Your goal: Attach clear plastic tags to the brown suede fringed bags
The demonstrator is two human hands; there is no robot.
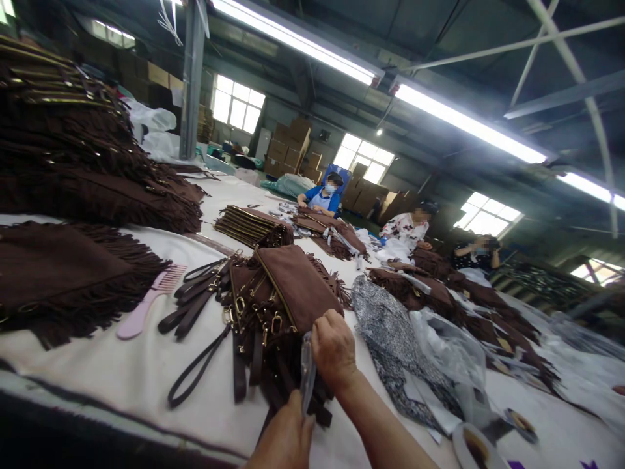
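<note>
A pile of brown suede fringed pouches [288, 286] with gold clasps and dark wrist straps [195, 306] lies on the white table [146, 365] in front of me. My right hand [334, 348] is closed at the near edge of the top pouch and pinches a small clear plastic piece [306, 371]. My left hand [286, 436] sits just below it at the bottom of the picture, fingers curled on the lower end of the same plastic piece, over the dangling straps.
A pink comb [146, 303] lies left of the straps. Stacks of brown fringed bags [73, 150] rise at the left. Patterned fabric and clear bags [405, 339] lie to the right. Three other people [322, 195] work at the far end; cardboard boxes [293, 146] stand behind.
</note>
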